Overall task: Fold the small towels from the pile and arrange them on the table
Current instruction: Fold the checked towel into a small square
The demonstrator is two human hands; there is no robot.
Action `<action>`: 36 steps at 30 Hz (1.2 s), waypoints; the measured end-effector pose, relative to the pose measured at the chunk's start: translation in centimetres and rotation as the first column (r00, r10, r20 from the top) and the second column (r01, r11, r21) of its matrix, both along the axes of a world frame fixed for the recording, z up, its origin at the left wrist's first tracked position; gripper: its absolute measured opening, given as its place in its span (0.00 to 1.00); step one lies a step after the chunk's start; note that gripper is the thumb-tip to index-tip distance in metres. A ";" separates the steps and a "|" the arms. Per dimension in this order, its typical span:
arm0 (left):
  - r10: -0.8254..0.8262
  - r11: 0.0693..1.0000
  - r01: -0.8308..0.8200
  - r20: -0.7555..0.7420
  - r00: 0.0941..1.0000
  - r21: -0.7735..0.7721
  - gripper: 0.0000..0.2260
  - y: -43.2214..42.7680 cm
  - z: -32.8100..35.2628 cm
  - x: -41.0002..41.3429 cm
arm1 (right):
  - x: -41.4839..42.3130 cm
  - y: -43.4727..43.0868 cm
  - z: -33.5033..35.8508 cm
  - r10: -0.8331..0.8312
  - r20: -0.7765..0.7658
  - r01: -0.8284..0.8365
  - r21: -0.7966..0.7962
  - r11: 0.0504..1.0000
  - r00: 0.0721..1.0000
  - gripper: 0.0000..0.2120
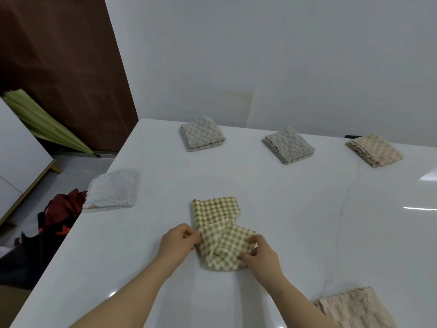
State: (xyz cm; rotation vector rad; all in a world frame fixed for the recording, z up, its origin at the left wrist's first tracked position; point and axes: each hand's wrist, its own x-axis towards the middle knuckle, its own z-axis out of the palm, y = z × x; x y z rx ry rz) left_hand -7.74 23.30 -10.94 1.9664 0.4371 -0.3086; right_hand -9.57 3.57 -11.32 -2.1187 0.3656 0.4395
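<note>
A green-and-cream checked towel (216,216) lies partly folded in the middle of the white table (295,209). My left hand (178,240) pinches its left edge. My right hand (261,255) grips its near right part, where the cloth is bunched. Two folded grey towels (203,133) (288,145) and a folded beige towel (374,149) sit in a row along the far side. A folded white towel (112,190) lies at the left edge. An unfolded beige towel (354,308) lies at the near right corner.
The table's left edge drops to the floor, where dark red and black cloth (56,221) is heaped. A green folded umbrella (45,124) leans against a brown wall at the left. A white wall backs the table.
</note>
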 end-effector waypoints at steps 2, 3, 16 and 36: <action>-0.045 0.999 0.043 -0.070 0.997 -0.024 0.14 -0.4 0.7 0.5 | 0.0 -0.1 0.1 0.031 -0.001 -0.031 0.014 0.999 1.000 0.19; -0.088 0.996 0.085 -0.102 0.991 -0.036 0.15 -0.7 1.0 0.7 | 0.0 -0.1 0.1 0.058 -0.004 -0.058 0.002 0.998 0.998 0.21; -0.441 0.782 0.505 -0.248 0.862 0.365 0.15 -1.8 0.4 0.9 | -0.7 0.3 0.0 0.024 0.011 -0.022 -0.147 0.989 1.000 0.12; 0.199 0.975 -0.196 -0.021 0.980 0.102 0.07 -0.3 0.2 -1.1 | -1.1 0.5 0.4 0.085 -0.037 -0.091 -0.218 0.972 0.996 0.10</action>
